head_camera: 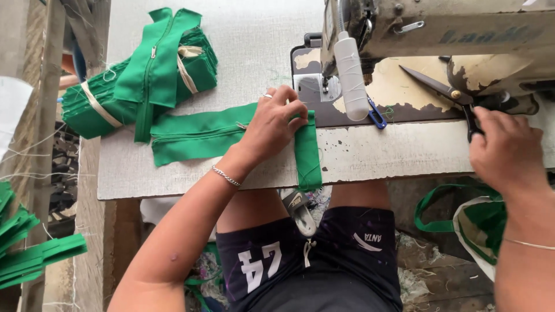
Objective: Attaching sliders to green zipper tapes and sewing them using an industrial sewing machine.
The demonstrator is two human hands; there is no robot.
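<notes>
Fabric strip (225,134), green and fitted with a zipper, lies flat on the table (173,179) under the left hand (272,124), its right end folded over the table's front edge beside the fingers. Bundles of green pieces (144,75), tied with bands, sit just behind it to the left; bare tabletop shows between strip and front edge. Left hand presses down with fingers spread, palm on the cloth, not closed around it. Right hand (506,151) rests at the sewing machine (439,34) base, fingers curled onto the black handles of scissors (445,92), whose blades point left along the machine bed.
</notes>
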